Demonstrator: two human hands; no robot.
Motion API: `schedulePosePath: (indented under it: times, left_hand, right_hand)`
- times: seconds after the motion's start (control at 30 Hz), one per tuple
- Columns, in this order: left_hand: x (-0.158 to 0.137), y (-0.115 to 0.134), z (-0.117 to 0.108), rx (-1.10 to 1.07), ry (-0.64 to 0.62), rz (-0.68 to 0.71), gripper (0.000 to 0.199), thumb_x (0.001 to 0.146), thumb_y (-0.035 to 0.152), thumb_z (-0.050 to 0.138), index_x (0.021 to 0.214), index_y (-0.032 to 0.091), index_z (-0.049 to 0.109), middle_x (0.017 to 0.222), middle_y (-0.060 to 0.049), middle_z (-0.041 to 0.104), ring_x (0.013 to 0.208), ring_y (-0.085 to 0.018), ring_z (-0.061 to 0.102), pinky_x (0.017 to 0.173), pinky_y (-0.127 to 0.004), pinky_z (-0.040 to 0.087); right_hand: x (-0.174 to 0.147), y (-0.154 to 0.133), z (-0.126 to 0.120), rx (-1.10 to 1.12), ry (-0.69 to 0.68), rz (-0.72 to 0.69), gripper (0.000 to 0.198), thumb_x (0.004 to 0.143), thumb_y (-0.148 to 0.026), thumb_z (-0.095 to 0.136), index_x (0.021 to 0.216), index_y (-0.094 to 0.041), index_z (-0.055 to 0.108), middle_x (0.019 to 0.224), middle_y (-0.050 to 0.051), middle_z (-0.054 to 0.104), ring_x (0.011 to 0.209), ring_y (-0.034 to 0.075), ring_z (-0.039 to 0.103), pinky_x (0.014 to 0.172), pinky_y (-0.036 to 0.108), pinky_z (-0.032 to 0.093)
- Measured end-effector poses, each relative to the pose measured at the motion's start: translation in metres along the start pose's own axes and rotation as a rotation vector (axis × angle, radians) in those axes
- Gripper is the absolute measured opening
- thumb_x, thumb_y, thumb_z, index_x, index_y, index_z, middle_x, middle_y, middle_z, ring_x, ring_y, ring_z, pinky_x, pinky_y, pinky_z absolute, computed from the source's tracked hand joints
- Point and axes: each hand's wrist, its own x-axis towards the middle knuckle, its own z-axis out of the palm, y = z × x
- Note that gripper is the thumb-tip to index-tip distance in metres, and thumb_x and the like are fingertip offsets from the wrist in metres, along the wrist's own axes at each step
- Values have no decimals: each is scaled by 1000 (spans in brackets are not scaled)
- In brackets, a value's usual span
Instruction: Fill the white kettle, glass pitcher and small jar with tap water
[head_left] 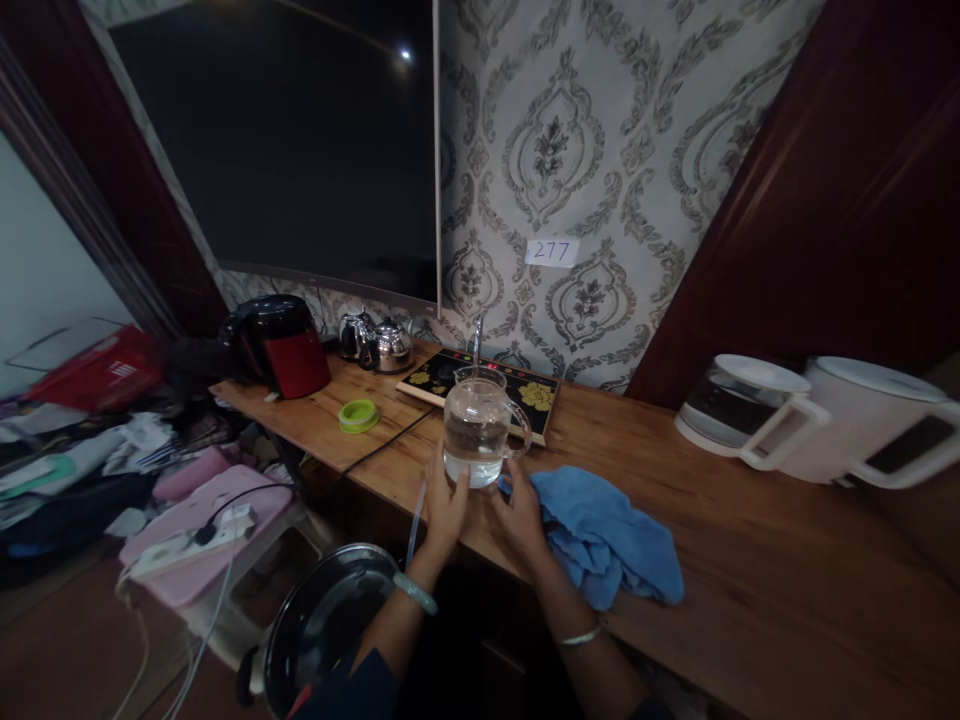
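Observation:
A clear glass teapot (474,430) with a curved glass handle stands upright in front of me, partly filled with water. My left hand (448,507) cups its lower left side, thumb toward the front. At the lower right, below the handle, my right hand (519,508) is against the glass; some fingers are hidden behind it. A blue cloth (600,530) lies crumpled beside my right hand. Behind the teapot is a black and gold electric tea stove (429,380) with red lit marks and a metal spout (478,338).
A green lid (358,415) and a black cable (390,440) lie left on the wooden table (750,560). Farther left are shiny kettles (391,345) and a red-black appliance (296,350). White-handled jugs (757,400) stand right. A dark pan (330,610) sits below the edge.

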Motion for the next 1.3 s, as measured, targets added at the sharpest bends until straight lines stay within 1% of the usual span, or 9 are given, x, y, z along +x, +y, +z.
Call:
schedulePosePath:
  times: [0.1, 0.2, 0.37, 0.53, 0.63, 0.87, 1.03, 1.3]
  left_hand:
    - [0, 2, -1, -7, -11, -4, 66, 95, 50, 53, 151, 18, 42, 155, -18, 47, 145, -31, 43, 121, -52, 32]
    - [0, 2, 0, -12, -11, 0, 65, 96, 51, 52, 152, 19, 41, 155, -17, 47, 145, -30, 43, 121, -51, 33]
    - [0, 0, 1, -14, 1, 0, 65, 95, 50, 53, 151, 19, 42, 153, -17, 49, 144, -30, 44, 121, -50, 33]
    - [0, 1, 0, -1, -1, 12, 64, 95, 48, 53, 152, 20, 42, 154, -16, 49, 145, -29, 44, 121, -50, 32]
    - [0, 1, -1, 3, -7, 6, 65, 95, 48, 54, 152, 18, 42, 155, -17, 48, 145, -30, 43, 121, -51, 32]
    - [0, 1, 0, -6, -13, 3, 64, 96, 50, 53, 151, 19, 42, 154, -17, 49, 145, -30, 43, 121, -50, 33]
    - [0, 2, 0, -6, -8, -3, 66, 96, 53, 52, 152, 19, 41, 155, -18, 47, 145, -31, 43, 121, -52, 33]
    - [0, -1, 0, -11, -6, 0, 65, 95, 51, 54, 151, 19, 43, 154, -17, 49, 145, -31, 43, 121, -51, 33]
  right_hand:
    - [0, 0, 0, 15, 8, 33, 56, 85, -26, 57, 141, -22, 55, 136, 13, 67, 121, 30, 67, 104, 50, 55]
    - [0, 0, 1, 38, 9, 24, 58, 85, -25, 57, 143, -24, 54, 139, 11, 65, 123, 29, 65, 104, 50, 54]
    - [0, 3, 2, 30, 7, 25, 60, 84, -25, 58, 143, -23, 54, 138, 11, 66, 121, 29, 67, 102, 49, 56]
    - [0, 4, 2, 9, 19, 16, 57, 85, -25, 57, 142, -23, 55, 139, 12, 65, 122, 30, 66, 104, 51, 54]
    - [0, 2, 1, 9, 12, 8, 58, 85, -24, 57, 143, -22, 54, 141, 12, 64, 125, 31, 64, 106, 53, 53]
    - [-1, 2, 2, 29, 18, 34, 58, 86, -26, 59, 144, -24, 54, 139, 12, 65, 123, 30, 66, 105, 52, 54]
    - [0, 5, 2, 16, 19, 13, 57, 86, -27, 59, 142, -24, 55, 138, 12, 66, 125, 31, 64, 106, 53, 53]
    - [0, 4, 2, 29, 9, 16, 56, 86, -27, 58, 142, -23, 55, 139, 12, 65, 124, 30, 65, 105, 51, 53]
